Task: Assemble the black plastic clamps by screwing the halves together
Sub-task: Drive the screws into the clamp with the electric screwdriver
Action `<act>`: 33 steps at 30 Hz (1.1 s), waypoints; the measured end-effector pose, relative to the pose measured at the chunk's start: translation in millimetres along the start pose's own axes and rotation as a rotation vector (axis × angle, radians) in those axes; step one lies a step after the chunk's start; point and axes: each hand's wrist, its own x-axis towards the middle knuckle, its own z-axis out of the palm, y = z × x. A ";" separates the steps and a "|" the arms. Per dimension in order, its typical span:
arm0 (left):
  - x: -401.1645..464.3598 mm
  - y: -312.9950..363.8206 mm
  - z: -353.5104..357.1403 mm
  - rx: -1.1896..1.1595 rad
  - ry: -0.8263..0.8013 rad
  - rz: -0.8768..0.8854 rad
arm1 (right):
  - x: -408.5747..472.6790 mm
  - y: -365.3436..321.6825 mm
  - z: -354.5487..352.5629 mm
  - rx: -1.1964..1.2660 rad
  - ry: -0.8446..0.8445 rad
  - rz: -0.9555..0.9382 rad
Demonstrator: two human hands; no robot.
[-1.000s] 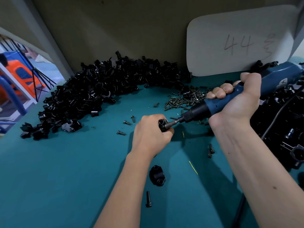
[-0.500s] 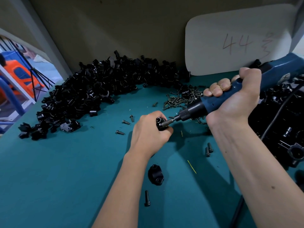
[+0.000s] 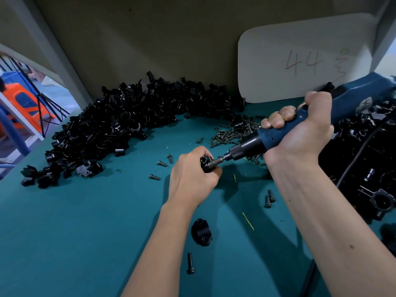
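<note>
My left hand (image 3: pixel 192 176) grips a black plastic clamp (image 3: pixel 205 162) just above the teal table; most of the clamp is hidden inside my fist. My right hand (image 3: pixel 297 133) grips a blue electric screwdriver (image 3: pixel 276 137), and its bit (image 3: pixel 216 162) is set against the clamp's right side. A loose clamp half (image 3: pixel 201 232) lies on the table near my left forearm, with a single black screw (image 3: pixel 189 263) just below it. A heap of screws (image 3: pixel 233 133) sits behind the driver.
A long pile of black clamp parts (image 3: pixel 120 129) curves along the back left of the teal table (image 3: pixel 85 221). More black parts (image 3: pixel 364 168) and a cable fill the right side. Stray screws (image 3: pixel 269 198) lie around. A white board (image 3: pixel 300 58) leans on the wall.
Both hands, the clamp and the driver have kept their pose, with the bit staying on the clamp. Only the view has shifted slightly.
</note>
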 end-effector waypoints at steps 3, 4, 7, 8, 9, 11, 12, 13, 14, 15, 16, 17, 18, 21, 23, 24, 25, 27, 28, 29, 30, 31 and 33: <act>-0.1 1.9 -1.1 0.025 -0.003 -0.001 | -0.1 0.4 -0.7 -0.019 -0.005 0.003; 0.1 2.7 -1.1 0.038 -0.004 0.000 | 0.4 0.3 -1.6 -0.019 0.002 0.010; 0.0 3.5 -0.7 0.081 0.004 0.007 | 2.0 0.0 -3.5 -0.005 0.041 0.021; 0.2 3.4 -0.5 0.092 0.014 0.007 | 2.0 0.1 -3.3 -0.001 0.050 0.023; 0.2 3.3 -0.2 0.100 0.025 0.007 | 1.8 0.2 -3.3 0.002 0.055 0.022; -0.3 2.5 0.5 0.106 0.055 0.012 | 0.9 0.3 -2.6 0.008 0.056 0.020; -0.4 2.0 0.8 0.104 0.070 0.018 | 0.4 0.5 -1.8 0.009 0.055 0.020; -0.7 1.3 1.0 0.101 0.081 0.022 | 0.0 0.7 -0.9 0.008 0.055 0.019; -0.9 0.8 1.3 0.097 0.088 0.023 | -0.3 0.8 0.4 0.007 0.057 0.020; -0.9 0.5 1.4 0.096 0.092 0.023 | -0.6 0.9 1.3 0.007 0.060 0.020; -0.9 0.4 1.6 0.098 0.097 0.023 | -0.8 0.8 2.0 0.007 0.063 0.018; -0.9 0.4 1.6 0.101 0.105 0.025 | -1.2 0.3 2.3 0.006 0.067 0.014; -1.1 0.4 1.5 0.101 0.116 0.033 | -1.7 -0.1 2.3 0.004 0.071 0.010; -2.2 1.2 -0.4 0.071 0.130 0.106 | -3.2 -2.7 2.5 0.021 0.064 0.014; -3.1 1.8 -1.6 0.029 0.128 0.153 | -4.1 -5.0 3.2 0.032 0.036 0.029; -3.4 2.1 -2.0 0.016 0.134 0.167 | -4.3 -6.3 3.6 0.034 0.021 0.036; -3.8 2.4 -2.6 0.010 0.142 0.176 | -4.6 -7.2 4.1 0.034 0.011 0.041; -4.3 2.0 -3.5 0.007 0.156 0.181 | -4.9 -7.8 5.1 0.031 0.011 0.045; -4.2 1.5 -3.7 0.000 0.161 0.178 | -4.7 -7.7 5.3 0.028 0.013 0.049; -4.0 1.4 -3.7 -0.016 0.164 0.175 | -4.3 -8.0 5.0 0.025 0.006 0.055; -3.4 1.4 -3.7 -0.037 0.167 0.173 | -3.5 -8.3 4.8 0.022 -0.022 0.061; -2.8 1.7 -3.3 -0.065 0.167 0.173 | -2.3 -9.6 4.4 0.018 -0.073 0.063; -1.3 2.6 -1.0 -0.145 0.144 0.193 | 0.7 -15.0 4.1 0.001 -0.217 0.053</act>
